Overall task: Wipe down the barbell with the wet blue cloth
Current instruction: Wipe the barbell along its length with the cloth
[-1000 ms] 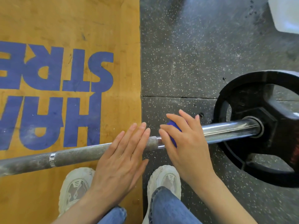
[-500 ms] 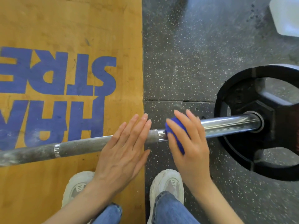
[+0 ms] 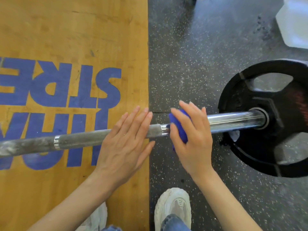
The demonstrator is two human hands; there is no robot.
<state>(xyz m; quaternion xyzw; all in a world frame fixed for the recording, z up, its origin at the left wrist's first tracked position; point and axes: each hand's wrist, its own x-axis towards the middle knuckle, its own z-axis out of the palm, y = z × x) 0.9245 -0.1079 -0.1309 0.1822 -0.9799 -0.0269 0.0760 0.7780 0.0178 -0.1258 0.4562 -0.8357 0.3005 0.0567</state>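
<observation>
barbell [image 3: 80, 140] lies across the floor from left to right, its knurled grey shaft over the yellow wooden platform [image 3: 66, 30] and its shiny chrome sleeve [image 3: 233, 121] over the black speckled rubber flooring [image 3: 191, 55], with a black weight plate [image 3: 266, 114] loaded at the right end. the left hand [image 3: 123, 144] lies flat on the knurled shaft, fingers straight and close together, pressing down rather than curling round it. the right hand [image 3: 191, 130] cups the blue cloth [image 3: 179, 124] over the inner end of the sleeve, just beside the collar, with fingers curved over the top and the thumb low; the cloth is bunched and mostly hidden under the palm

by the look of it the bar is stiff, heavy steel that will not flex, and resting on its plate it could roll, so the flat left hand reads as a steadying brace. the knurling is rough and chalk-dusted further left, likely to snag and drag the cloth; the polished sleeve should be slick, more so when wet, and may spin on its bearing under a wipe. the cloth is soft and limp and wraps best when gripped round the bar. a good hold is on the shaft close to the wiping hand

a white container [image 3: 293, 24] sits at the top right, and pale sneakers [image 3: 173, 209] show below
</observation>
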